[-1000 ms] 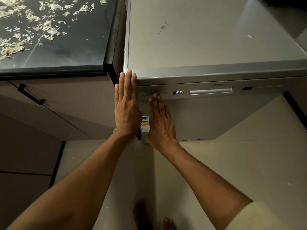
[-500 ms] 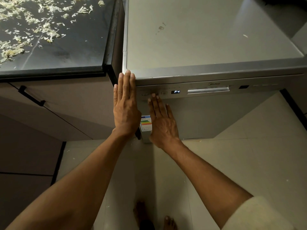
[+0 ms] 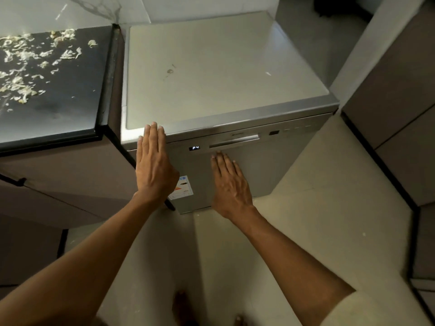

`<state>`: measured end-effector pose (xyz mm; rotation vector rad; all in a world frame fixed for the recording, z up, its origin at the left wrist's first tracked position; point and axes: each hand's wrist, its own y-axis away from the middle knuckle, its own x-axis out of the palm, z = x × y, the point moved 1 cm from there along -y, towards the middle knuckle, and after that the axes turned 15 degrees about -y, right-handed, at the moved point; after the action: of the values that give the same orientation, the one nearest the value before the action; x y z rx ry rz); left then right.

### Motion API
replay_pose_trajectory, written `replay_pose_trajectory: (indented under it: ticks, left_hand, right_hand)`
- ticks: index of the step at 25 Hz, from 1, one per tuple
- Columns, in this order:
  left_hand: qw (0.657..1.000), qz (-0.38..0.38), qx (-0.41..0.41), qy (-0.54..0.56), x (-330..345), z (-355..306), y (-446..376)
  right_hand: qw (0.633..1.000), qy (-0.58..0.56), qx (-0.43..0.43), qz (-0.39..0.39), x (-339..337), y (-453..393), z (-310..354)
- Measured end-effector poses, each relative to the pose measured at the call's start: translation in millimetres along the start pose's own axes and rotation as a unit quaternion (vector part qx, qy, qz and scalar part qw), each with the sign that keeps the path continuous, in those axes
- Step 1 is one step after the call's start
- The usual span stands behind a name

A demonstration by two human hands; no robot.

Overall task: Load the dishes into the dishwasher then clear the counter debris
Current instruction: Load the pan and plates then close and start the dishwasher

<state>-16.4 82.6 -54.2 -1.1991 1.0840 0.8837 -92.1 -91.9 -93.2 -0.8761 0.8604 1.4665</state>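
A silver dishwasher [image 3: 226, 74] stands with its door shut, and its small display [image 3: 194, 148] reads P4. My left hand [image 3: 154, 165] lies flat with straight fingers over the left end of the control panel, fingertips at the top front edge. My right hand [image 3: 229, 184] is flat and open in front of the door, fingertips just below the recessed handle [image 3: 235, 141]. Pale vegetable scraps [image 3: 26, 64] lie scattered over the black counter [image 3: 70, 107] to the left. No dishes are visible.
A brown cabinet with a black handle [image 3: 18, 182] sits under the counter. More brown cabinets [image 3: 400, 102] stand at the right. A label sticker [image 3: 184, 188] is on the dishwasher door. My bare feet are on the pale tiled floor [image 3: 317, 220].
My right hand moved right from the buttons at the panel's left to below the handle. The display went from P3 to P4. The view pulled back and tilted up.
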Motion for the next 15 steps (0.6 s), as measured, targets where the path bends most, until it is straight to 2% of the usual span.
replay_pose_trajectory:
  ticks: [7, 15]
  left_hand:
    - [0.991, -0.006, 0.115, 0.072, -21, -120, -29]
    - [0.979, -0.005, 0.183, 0.092, 1, -216, -52]
  right_hand:
    - [0.997, -0.018, 0.073, -0.037, -65, 33, -98]
    - [0.989, -0.014, 0.125, -0.072, -98, 29, -182]
